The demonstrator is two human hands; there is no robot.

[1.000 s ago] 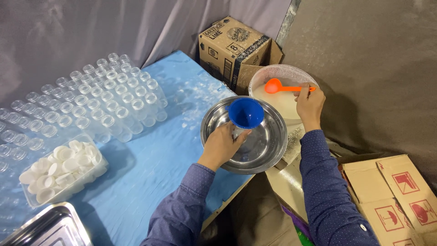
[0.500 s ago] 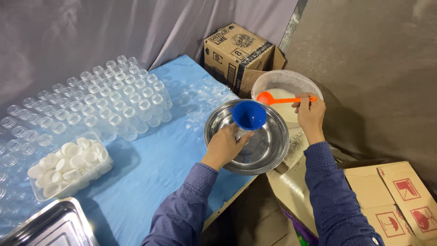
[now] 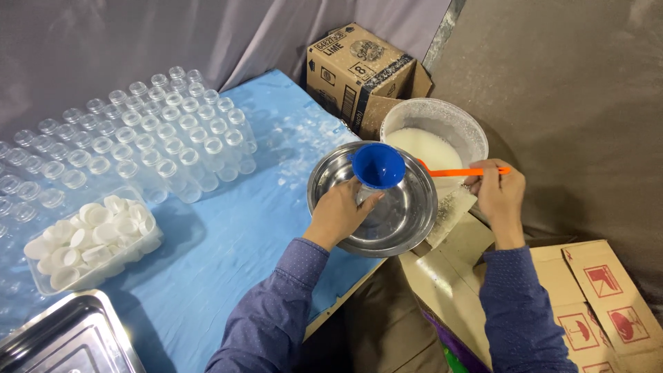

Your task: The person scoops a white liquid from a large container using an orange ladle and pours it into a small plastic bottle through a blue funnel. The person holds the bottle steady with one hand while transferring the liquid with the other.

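Left hand (image 3: 340, 214) grips blue plastic funnel (image 3: 377, 166) upright over round steel bowl (image 3: 407, 221), catching spills; right hand (image 3: 498, 197) pinches orange plastic ladle handle (image 3: 464, 172)

Left hand (image 3: 340, 211) steadying a blue funnel (image 3: 377, 166) inside a steel bowl (image 3: 407, 221) at the edge of a blue-covered table (image 3: 235, 235). Right hand (image 3: 498, 197) gripping an orange ladle (image 3: 461, 172) over a white tub (image 3: 442, 117) of milky liquid. Rows of clear bottles (image 3: 159, 131) behind.
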